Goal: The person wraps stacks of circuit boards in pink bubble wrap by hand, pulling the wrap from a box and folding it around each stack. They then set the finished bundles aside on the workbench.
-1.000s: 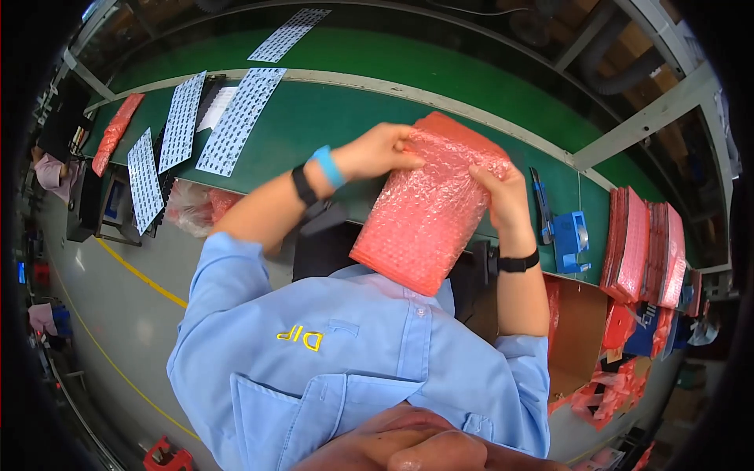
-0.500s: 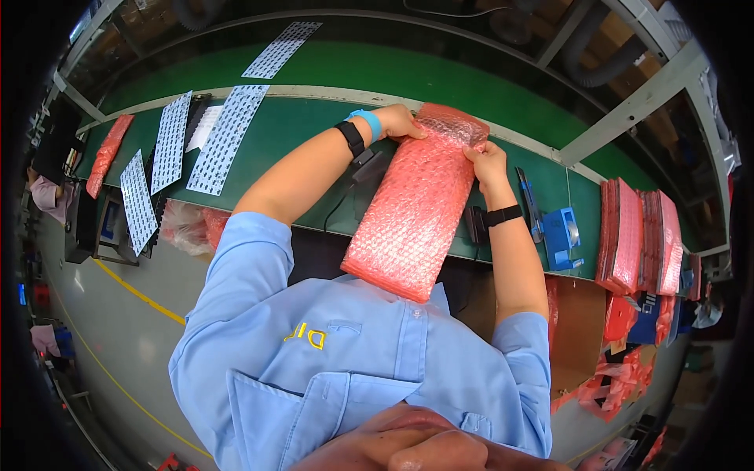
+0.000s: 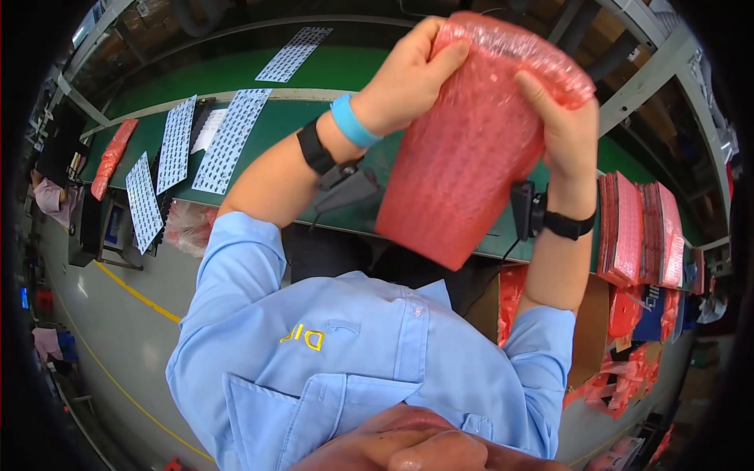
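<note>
A red bubble-wrap bag is held up in front of me above the green bench, its top end toward the far side. My left hand grips the bag's upper left edge, thumb on the near face. On the opposite upper edge my right hand is closed, its thumb also pressed on the near face. Rows of a printed pattern show faintly through the wrap, but what lies inside cannot be made out. Both wrists carry black straps with small black devices.
Several white patterned sheets lie on the bench's left part, beside a narrow red bubble-wrap piece. Stacked red bubble-wrap packages stand at the right. Below them are a cardboard box and loose red wrap.
Both hands have lifted the bag up from the bench and nearer the camera, moving it slightly right. Its lower end has come away from my shirt, and the bag now hides the blue bench tool.
</note>
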Motion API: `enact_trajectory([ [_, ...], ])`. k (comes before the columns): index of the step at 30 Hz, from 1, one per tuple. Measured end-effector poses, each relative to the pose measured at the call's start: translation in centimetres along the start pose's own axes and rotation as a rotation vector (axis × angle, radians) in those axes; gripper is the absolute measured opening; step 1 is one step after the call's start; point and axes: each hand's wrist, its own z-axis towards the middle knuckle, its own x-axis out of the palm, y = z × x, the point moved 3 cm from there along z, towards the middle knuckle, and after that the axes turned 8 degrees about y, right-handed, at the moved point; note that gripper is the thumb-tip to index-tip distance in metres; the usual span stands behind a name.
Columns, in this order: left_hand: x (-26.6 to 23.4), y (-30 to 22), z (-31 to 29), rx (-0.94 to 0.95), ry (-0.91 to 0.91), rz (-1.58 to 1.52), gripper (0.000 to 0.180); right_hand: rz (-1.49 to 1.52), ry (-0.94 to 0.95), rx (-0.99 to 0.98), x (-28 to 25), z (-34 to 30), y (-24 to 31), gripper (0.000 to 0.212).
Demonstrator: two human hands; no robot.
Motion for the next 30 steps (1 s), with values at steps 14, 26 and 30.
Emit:
enact_trajectory([
  [14, -2.7, 2.1, -10.6, 0.238, 0.349, 0.809, 0.030, -0.580, 0.228, -0.338, 2.5, -10.5, -8.8, 0.027],
  [26, -4.8, 7.3, -20.6, -0.879, -0.057, 0.714, 0.023, -0.421, -0.112, 0.634, 3.5, -18.3, -16.4, 0.021],
  [30, -3.4, 6.3, -19.0, -0.461, -0.080, 1.120, 0.027, -0.656, -0.073, 0.605, 3.1, -17.8, -16.6, 0.026],
])
